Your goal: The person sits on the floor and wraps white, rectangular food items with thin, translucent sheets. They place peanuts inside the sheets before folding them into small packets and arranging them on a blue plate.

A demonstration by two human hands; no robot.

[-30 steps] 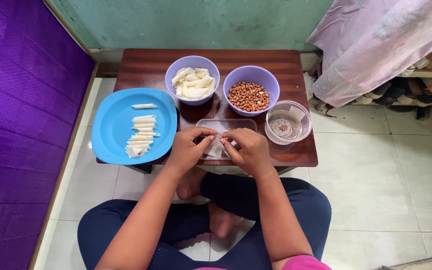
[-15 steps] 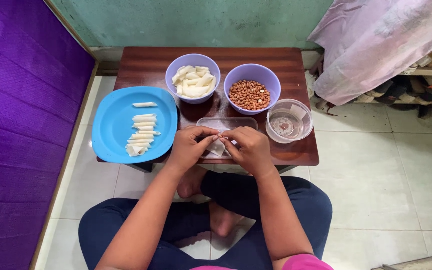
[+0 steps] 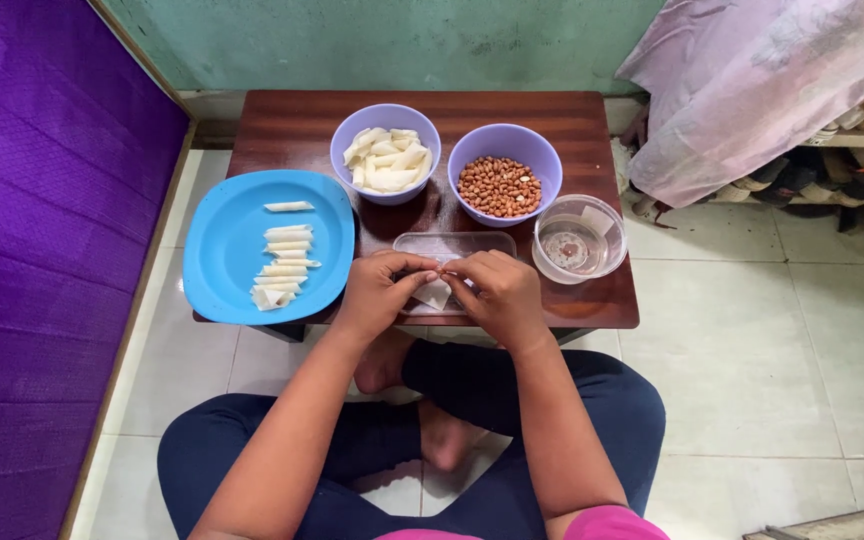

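Observation:
My left hand (image 3: 380, 291) and my right hand (image 3: 499, 293) meet over a clear rectangular tray (image 3: 452, 245) at the front of a small dark wooden table (image 3: 592, 135). Between their fingertips they pinch a small pale piece of wrapper (image 3: 435, 294). Whether anything lies inside the wrapper is hidden by my fingers. A blue plate (image 3: 227, 245) to the left carries a row of several folded pale pieces (image 3: 282, 268). Behind my hands stand a lilac bowl of pale wrapper strips (image 3: 384, 152) and a lilac bowl of peanuts (image 3: 504, 172).
A clear round bowl (image 3: 579, 239) with a little liquid sits at the table's right front. A purple mat (image 3: 42, 230) lies to the left. Pink cloth (image 3: 772, 80) hangs over a shelf at the right. My crossed legs rest on the white tiled floor (image 3: 752, 350).
Both hands stay over the clear tray; the fingers have shifted slightly as they work the pale piece. Nothing else has moved.

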